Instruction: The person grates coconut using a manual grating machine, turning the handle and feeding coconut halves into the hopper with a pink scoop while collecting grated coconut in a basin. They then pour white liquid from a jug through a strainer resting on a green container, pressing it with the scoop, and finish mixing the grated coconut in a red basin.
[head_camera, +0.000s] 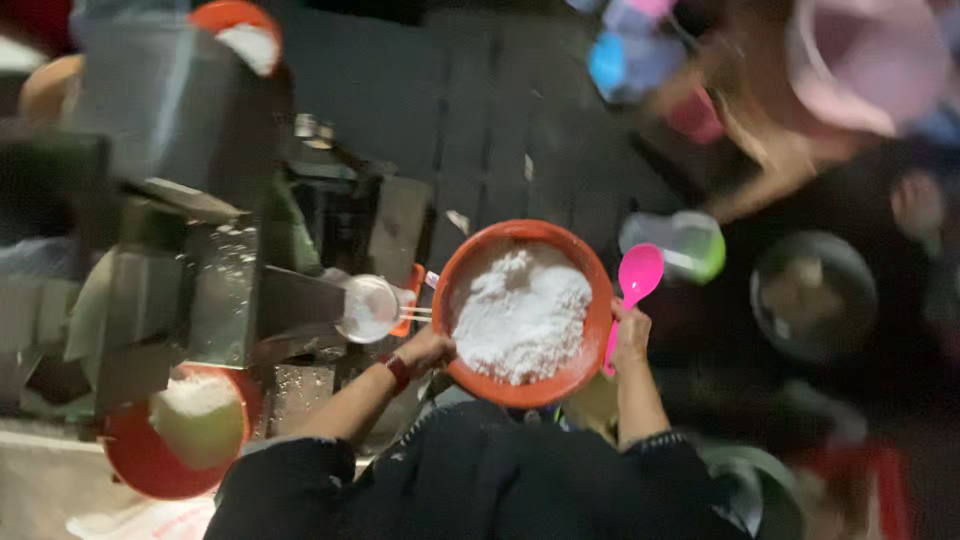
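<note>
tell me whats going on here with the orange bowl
A person holds an orange bowl heaped with white grated stuff. The left hand grips its rim on one side; the right hand grips the other side and also holds a pink spoon. Beside them stands a grey metal machine, with a second orange bowl below it. The picture is blurred.

Smooth orange plastic bowl (590, 300) holds coarse white flakes (520, 315); glossy pink plastic spoon (636, 280); dull grey metal machine (200, 260).

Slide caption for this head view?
Both hands, left and right, hold an orange bowl of white powder; right also holds a pink spoon.
</note>
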